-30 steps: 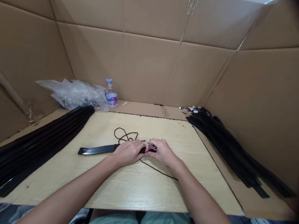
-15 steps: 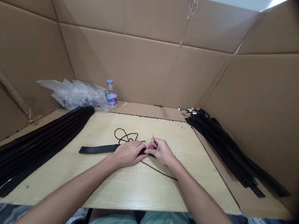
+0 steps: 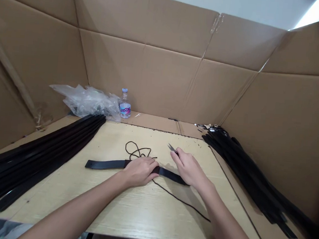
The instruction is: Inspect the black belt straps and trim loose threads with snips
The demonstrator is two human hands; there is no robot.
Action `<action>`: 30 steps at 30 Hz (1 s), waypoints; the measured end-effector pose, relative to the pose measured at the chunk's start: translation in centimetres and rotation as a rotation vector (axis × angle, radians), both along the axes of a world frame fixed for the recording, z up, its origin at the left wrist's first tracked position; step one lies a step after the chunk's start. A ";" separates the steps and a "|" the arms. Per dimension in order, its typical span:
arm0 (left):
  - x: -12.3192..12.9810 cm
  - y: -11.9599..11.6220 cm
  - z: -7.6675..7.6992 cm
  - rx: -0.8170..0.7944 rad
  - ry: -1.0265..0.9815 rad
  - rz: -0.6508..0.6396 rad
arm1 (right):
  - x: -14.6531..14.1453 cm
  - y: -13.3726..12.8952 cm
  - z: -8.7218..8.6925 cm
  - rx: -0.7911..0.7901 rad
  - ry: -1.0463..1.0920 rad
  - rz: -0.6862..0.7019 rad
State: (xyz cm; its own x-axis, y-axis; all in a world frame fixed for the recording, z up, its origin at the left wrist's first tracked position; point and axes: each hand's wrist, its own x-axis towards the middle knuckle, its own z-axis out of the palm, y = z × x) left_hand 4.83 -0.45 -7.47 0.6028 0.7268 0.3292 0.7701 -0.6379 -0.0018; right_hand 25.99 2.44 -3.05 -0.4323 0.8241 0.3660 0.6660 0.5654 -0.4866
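A black strap lies across the board, its middle wrapped in dark cord. My left hand rests over that middle, thumb and fingers closed around it and hiding part of it. Thin black cord lies in loops just beyond this hand, and another length trails out to the right beneath my right forearm. Small scissors are gripped in my right hand, blades pointing up and left. That hand is above the strap's right end, apart from my left hand.
Several black straps are bundled at the left, and another pile lies at the right. Clear plastic bags and a water bottle stand at the back left. Cardboard walls enclose the board; small scraps lie at the back right.
My right hand has moved away from my left hand, to the right, and the scissor blades now show clearly. More of the strap's right end is uncovered. The view has tilted up somewhat.
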 end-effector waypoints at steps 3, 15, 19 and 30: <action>0.0 0.0 0.0 -0.007 0.008 0.014 | 0.3 -0.7 0.0 0.011 -0.124 0.096; 0.2 0.3 -0.2 -0.038 -0.003 0.009 | 1.7 -2.2 -4.0 0.117 -0.217 0.141; 0.3 0.3 0.0 -0.023 0.002 0.010 | 1.6 -2.4 -3.8 0.132 -0.275 0.117; 0.5 0.2 0.2 0.012 0.033 0.018 | 1.7 -2.3 -4.1 0.172 -0.295 0.094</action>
State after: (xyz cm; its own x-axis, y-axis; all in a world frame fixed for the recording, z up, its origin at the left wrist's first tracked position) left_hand 5.38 -0.28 -7.28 0.6001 0.7338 0.3183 0.7809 -0.6236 -0.0346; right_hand 27.73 0.11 -7.18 -0.6107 0.7130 0.3445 0.7050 0.6877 -0.1733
